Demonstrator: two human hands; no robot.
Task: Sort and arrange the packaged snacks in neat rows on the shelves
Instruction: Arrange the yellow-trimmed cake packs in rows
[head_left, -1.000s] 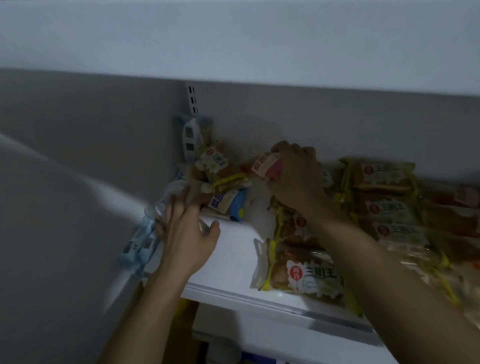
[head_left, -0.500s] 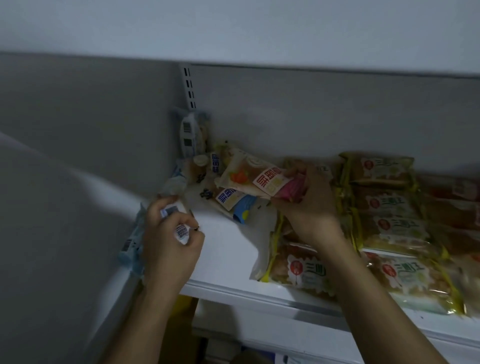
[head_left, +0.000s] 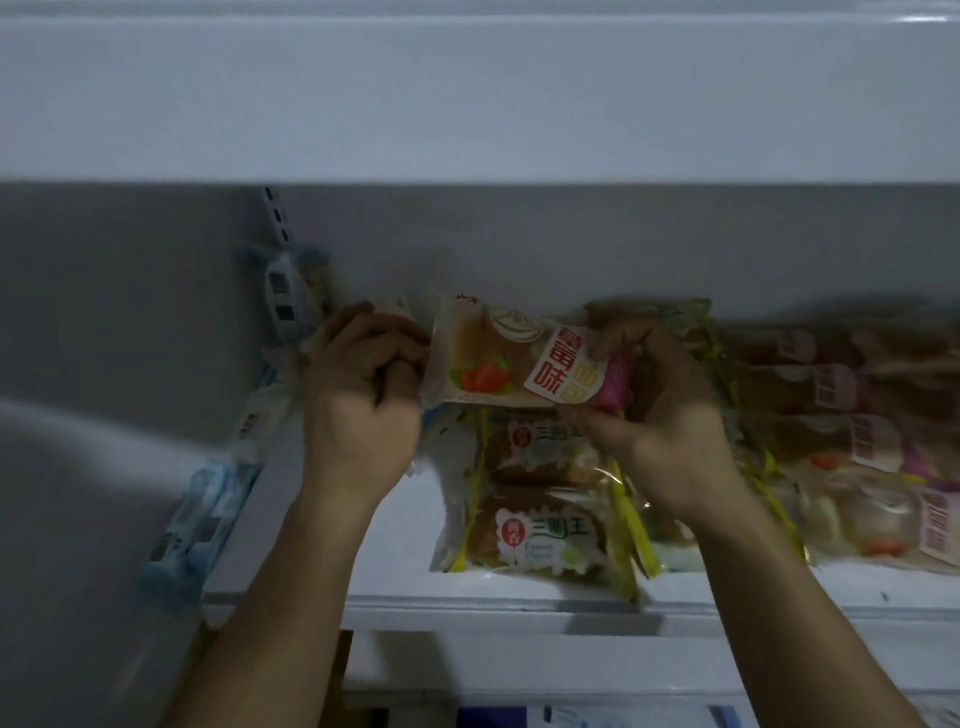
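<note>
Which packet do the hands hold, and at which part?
The strawberry packet: the right hand pinches its pink end, the left hand grips its other end.

A grey back wall (head_left: 571, 244) runs behind the scene, dim and plain. A slotted upright rail (head_left: 276, 218) climbs its left part — dark slots in a pale strip. To the left stands a grey side panel (head_left: 93, 364), crossed low down by a paler band of light (head_left: 104, 447) that slants toward the lower right.
</note>
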